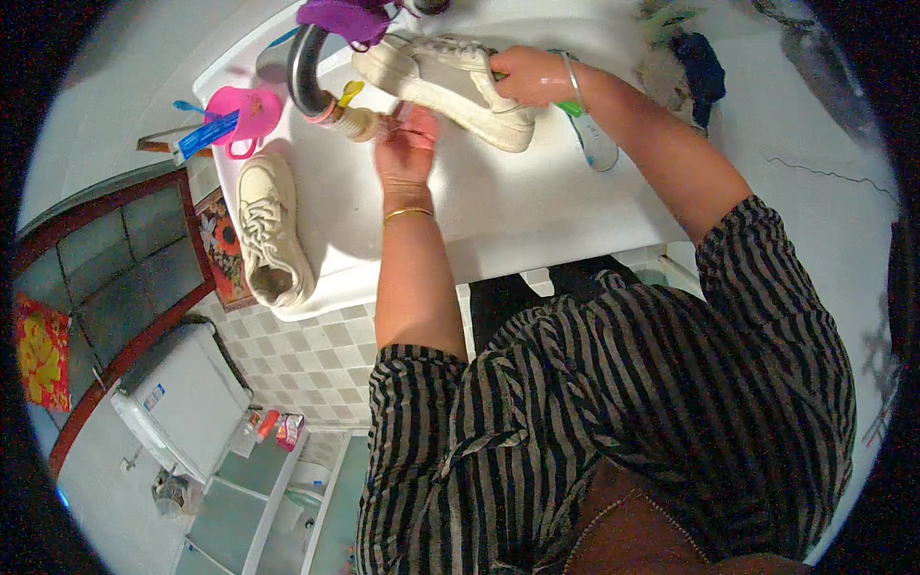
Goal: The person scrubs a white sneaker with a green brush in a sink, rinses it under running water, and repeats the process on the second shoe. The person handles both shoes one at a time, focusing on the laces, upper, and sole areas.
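Observation:
My left hand is palm up beneath the spout of a metal tap, which has a yellow lever. Nothing shows in that palm, and the fingers are blurred. My right hand is closed around a green handle, whose far end is hidden by the hand and the shoe. It rests at the heel opening of a cream lace-up shoe, tilted on the white sink. The matching shoe lies on the sink's left rim. A pale insole lies under my right wrist.
A pink cup at the left holds a blue toothpaste tube and a toothbrush. A purple item sits behind the tap. Dark cloth lies at the right. A white washing machine stands lower left.

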Demonstrator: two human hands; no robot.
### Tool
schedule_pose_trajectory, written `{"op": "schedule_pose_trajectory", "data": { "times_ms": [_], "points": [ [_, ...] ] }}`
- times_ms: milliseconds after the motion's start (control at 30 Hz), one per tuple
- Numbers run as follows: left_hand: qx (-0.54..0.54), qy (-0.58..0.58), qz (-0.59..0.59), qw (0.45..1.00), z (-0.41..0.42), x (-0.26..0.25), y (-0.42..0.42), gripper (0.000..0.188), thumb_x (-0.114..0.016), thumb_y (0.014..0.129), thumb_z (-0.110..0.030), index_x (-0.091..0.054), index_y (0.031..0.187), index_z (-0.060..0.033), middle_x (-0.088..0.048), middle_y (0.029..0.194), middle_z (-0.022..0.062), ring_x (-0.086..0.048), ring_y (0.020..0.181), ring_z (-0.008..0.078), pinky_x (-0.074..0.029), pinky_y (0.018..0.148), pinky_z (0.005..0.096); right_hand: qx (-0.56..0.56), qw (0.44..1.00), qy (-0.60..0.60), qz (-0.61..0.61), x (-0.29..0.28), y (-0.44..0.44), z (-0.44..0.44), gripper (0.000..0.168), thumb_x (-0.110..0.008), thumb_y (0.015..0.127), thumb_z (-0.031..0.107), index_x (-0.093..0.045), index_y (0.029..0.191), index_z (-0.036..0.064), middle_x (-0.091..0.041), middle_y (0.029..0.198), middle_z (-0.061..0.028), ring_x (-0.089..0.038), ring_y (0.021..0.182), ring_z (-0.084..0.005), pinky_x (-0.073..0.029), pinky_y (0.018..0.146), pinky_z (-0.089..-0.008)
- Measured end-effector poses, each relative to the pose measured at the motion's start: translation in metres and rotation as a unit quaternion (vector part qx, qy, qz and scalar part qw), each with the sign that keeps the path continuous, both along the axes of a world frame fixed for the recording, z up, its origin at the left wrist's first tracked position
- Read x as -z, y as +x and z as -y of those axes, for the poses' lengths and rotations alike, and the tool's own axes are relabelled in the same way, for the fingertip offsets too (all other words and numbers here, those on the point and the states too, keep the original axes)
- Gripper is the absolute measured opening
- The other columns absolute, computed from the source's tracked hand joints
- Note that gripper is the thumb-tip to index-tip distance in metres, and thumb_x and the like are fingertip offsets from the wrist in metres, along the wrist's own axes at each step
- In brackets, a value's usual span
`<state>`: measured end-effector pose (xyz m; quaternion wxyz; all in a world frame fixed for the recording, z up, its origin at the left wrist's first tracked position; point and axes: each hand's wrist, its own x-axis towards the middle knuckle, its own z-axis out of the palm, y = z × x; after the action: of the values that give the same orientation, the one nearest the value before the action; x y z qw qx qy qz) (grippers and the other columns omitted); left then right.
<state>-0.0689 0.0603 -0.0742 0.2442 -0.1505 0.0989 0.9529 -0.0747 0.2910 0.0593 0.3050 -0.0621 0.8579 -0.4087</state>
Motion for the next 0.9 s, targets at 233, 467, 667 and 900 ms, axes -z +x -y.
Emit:
{"op": "schedule_pose_trajectory", "data": {
  "times_ms": [233, 467, 667, 900],
  "points": [
    [-0.01, -0.04, 0.002, 0.999, 0.02, -0.029, -0.018, 0.025, -0.044, 0.082, -0.026, -0.058, 0.078, -0.0056, -0.057, 0.072, 0.0083, -0.052, 0.067, 0.0213, -0.041, 0.061, 0.0323, 0.014, 0.999, -0.007, 0.028, 0.0, 0.008, -0.008, 0.029, -0.048, 0.076, 0.011, -0.054, 0.102, 0.002, -0.054, 0.065, -0.0037, -0.048, 0.054, -0.0103, -0.039, 0.046, -0.027],
    [0.015, -0.122, 0.028, 0.992, -0.008, -0.033, -0.056, 0.04, -0.057, 0.078, -0.04, -0.042, 0.05, -0.0152, -0.037, 0.043, -0.0012, -0.032, 0.037, 0.0118, -0.023, 0.034, 0.0253, 0.01, 0.998, 0.055, 0.002, -0.018, 0.008, -0.012, 0.031, -0.048, 0.075, 0.01, -0.053, 0.105, 0.002, -0.059, 0.076, -0.0073, -0.053, 0.067, -0.0144, -0.044, 0.062, -0.03],
    [0.299, -0.811, -0.486, 0.129, 0.071, 0.078, -0.003, 0.033, -0.041, 0.086, -0.035, -0.053, 0.106, -0.0125, -0.055, 0.106, 0.0098, -0.054, 0.096, 0.0253, -0.043, 0.077, 0.0402, -0.06, 0.995, 0.044, -0.072, -0.01, 0.005, 0.01, 0.03, -0.049, 0.072, 0.01, -0.053, 0.1, 0.0, -0.06, 0.086, -0.0165, -0.055, 0.075, -0.0213, -0.043, 0.07, -0.032],
    [0.391, -0.689, -0.565, 0.229, -0.112, -0.045, 0.163, 0.051, -0.03, 0.088, -0.04, -0.041, 0.121, -0.0025, -0.031, 0.133, 0.0148, -0.026, 0.125, 0.0281, -0.017, 0.102, 0.043, -0.062, 0.991, 0.068, -0.093, -0.011, 0.019, -0.016, 0.03, -0.05, 0.073, 0.011, -0.054, 0.1, 0.0, -0.06, 0.09, -0.0163, -0.057, 0.08, -0.0241, -0.043, 0.073, -0.033]
  ]
}}
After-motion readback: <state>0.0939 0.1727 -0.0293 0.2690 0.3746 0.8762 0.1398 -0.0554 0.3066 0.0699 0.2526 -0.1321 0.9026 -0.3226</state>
